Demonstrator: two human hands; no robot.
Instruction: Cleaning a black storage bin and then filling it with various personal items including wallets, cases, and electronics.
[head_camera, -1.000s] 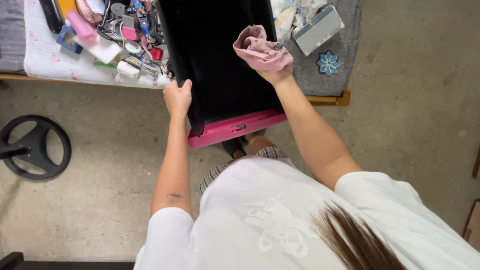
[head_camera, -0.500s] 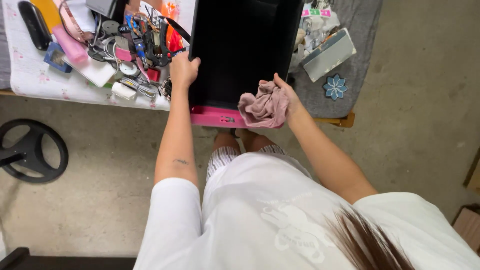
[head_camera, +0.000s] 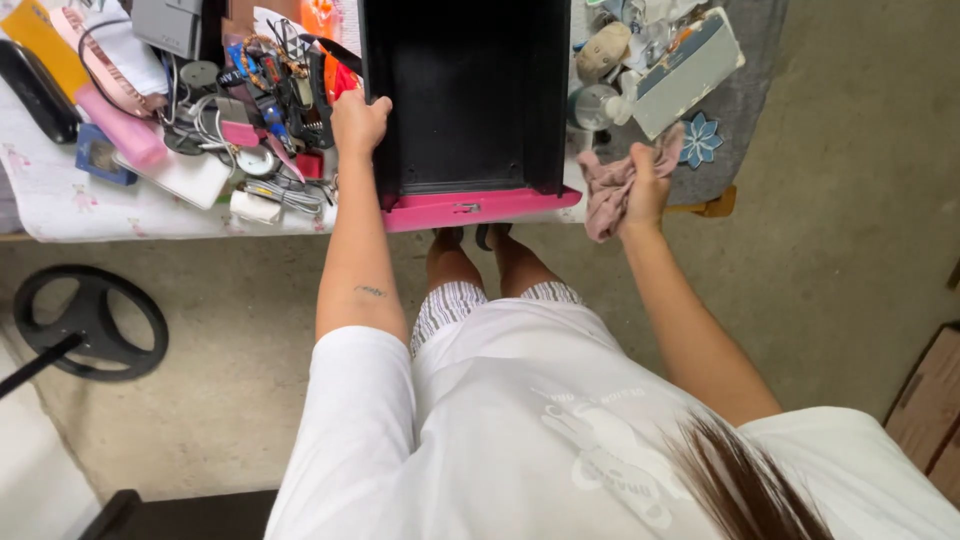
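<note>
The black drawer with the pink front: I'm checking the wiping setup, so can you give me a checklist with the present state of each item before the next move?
1. Left hand grips the left wall of the black drawer: ok.
2. Right hand holds the pink cloth: ok.
3. Cloth is inside the drawer: not ok, it is off to the right, over the table's edge.
4. Drawer interior shows no items: ok.
5. Drawer fully on the table: not ok, its pink front overhangs the edge.
6. Interior free of dust: cannot tell.
</note>
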